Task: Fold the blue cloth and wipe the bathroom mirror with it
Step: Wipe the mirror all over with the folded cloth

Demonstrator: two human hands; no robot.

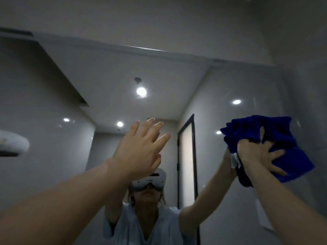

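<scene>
Both up high: left hand (139, 147) flat, right hand (254, 154) splayed on blue cloth (283, 131).

The blue cloth (283, 131), bunched in folds, is pressed against the bathroom mirror (177, 82) at the right by the right hand (260, 152), its fingers (276, 153) spread. The left hand (139, 147) is laid flat against the glass further left, fingers straight. A white headset (150, 181) is reflected between the arms.

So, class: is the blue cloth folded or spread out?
Folded: the cloth shows stacked layers, bunched under the pressing right hand.
</scene>
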